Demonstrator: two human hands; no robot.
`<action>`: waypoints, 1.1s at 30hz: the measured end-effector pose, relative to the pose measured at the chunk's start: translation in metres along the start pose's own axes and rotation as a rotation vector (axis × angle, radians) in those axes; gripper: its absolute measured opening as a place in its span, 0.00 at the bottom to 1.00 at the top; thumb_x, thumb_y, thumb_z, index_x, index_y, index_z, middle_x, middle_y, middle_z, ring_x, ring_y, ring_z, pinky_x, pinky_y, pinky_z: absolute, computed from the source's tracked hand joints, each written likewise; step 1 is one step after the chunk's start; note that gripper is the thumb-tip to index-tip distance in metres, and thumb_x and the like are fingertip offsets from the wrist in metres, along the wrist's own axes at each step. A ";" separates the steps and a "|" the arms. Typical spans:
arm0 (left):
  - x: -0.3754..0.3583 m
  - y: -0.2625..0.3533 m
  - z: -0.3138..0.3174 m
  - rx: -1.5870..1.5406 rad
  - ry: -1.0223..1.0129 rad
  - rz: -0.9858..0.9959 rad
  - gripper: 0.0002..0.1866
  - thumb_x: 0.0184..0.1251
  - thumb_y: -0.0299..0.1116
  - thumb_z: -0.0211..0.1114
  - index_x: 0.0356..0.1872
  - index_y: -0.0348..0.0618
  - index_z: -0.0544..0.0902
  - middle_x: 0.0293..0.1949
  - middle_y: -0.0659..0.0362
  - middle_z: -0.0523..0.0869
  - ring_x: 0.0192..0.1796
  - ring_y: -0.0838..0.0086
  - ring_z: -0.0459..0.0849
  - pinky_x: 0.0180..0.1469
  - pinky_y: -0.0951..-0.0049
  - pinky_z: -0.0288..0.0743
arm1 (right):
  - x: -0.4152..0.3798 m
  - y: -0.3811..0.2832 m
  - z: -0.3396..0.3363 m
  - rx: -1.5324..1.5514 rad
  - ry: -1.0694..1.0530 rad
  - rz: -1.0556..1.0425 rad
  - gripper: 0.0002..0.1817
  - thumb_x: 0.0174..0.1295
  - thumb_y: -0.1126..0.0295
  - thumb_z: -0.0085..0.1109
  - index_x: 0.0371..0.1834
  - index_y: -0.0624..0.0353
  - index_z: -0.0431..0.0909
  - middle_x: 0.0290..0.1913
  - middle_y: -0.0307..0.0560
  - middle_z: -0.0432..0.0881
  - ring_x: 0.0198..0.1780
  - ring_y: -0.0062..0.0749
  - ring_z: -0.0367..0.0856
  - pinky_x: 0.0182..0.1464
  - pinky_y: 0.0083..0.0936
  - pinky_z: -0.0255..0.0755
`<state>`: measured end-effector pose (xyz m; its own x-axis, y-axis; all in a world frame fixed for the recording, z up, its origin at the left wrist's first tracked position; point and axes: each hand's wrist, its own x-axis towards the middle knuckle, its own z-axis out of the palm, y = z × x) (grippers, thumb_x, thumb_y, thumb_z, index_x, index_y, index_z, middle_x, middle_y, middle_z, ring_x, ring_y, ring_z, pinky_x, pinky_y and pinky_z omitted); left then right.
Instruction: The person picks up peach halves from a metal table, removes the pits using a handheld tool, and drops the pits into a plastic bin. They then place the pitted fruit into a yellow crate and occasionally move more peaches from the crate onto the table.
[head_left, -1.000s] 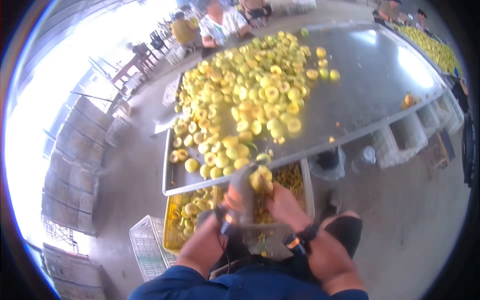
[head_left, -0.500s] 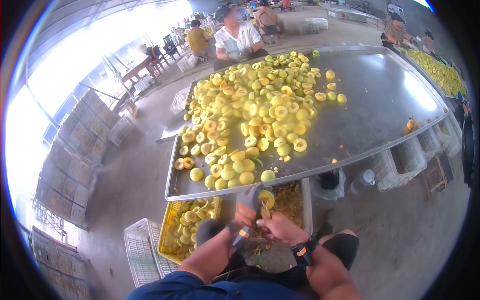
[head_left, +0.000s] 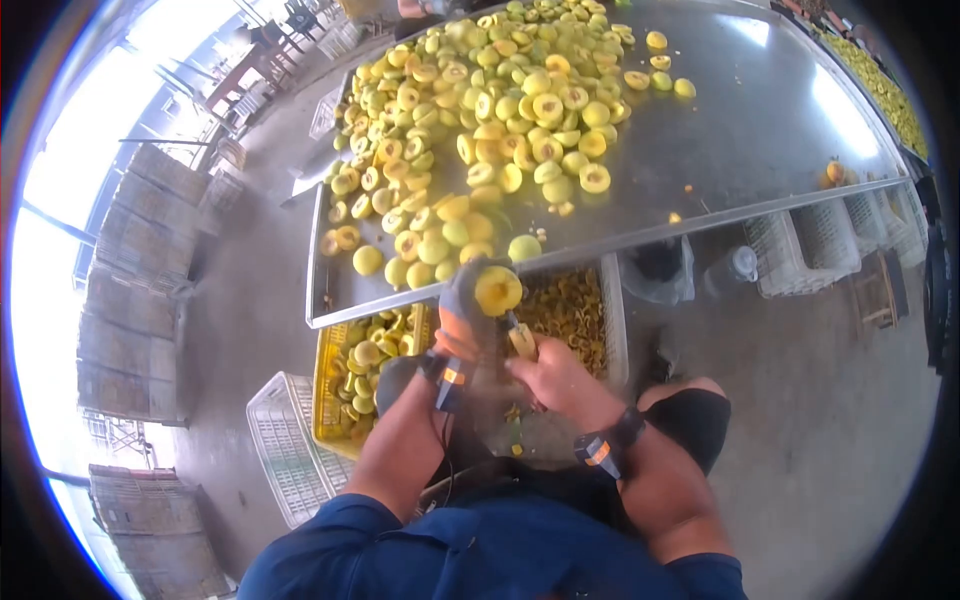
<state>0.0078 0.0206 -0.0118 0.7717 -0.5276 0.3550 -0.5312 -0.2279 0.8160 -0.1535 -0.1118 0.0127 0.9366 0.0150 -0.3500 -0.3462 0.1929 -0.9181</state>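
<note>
My left hand [head_left: 462,308], in a grey and orange glove, is closed around a yellow peach half [head_left: 498,291] with its hollowed cut face turned up. My bare right hand [head_left: 560,376] grips a pitting tool with a pale wooden handle [head_left: 522,340]. The tool's dark metal end points up at the lower edge of the peach half; whether it touches cannot be made out. Just beyond my hands is a metal-topped table [head_left: 720,150] bearing a heap of peach halves [head_left: 500,110]. Below my hands stands a crate of brown-yellow scraps [head_left: 565,310].
A yellow crate [head_left: 325,385] with peach halves stands left of my legs, a white crate [head_left: 290,440] beside it. Under the table's right side are more white crates [head_left: 800,240] and a plastic bag [head_left: 670,270]. Stacked crates [head_left: 135,290] line the left.
My view has tilted downward, so the table sits higher in the picture. The peach half's cut face now shows more fully, and the tool's metal end is visible below it.
</note>
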 end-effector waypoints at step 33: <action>0.164 -0.052 -0.036 0.950 -0.304 -0.294 0.30 0.68 0.54 0.74 0.63 0.45 0.90 0.62 0.46 0.90 0.59 0.49 0.90 0.65 0.55 0.82 | 0.024 -0.014 0.008 -0.336 0.197 -0.186 0.14 0.72 0.67 0.63 0.47 0.69 0.76 0.34 0.75 0.85 0.42 0.76 0.86 0.43 0.57 0.78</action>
<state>0.1743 -0.0250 0.0205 0.8647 -0.5009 -0.0372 -0.4946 -0.8621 0.1098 -0.1254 -0.1065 0.0188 0.9678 -0.1842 -0.1718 -0.2014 -0.1563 -0.9670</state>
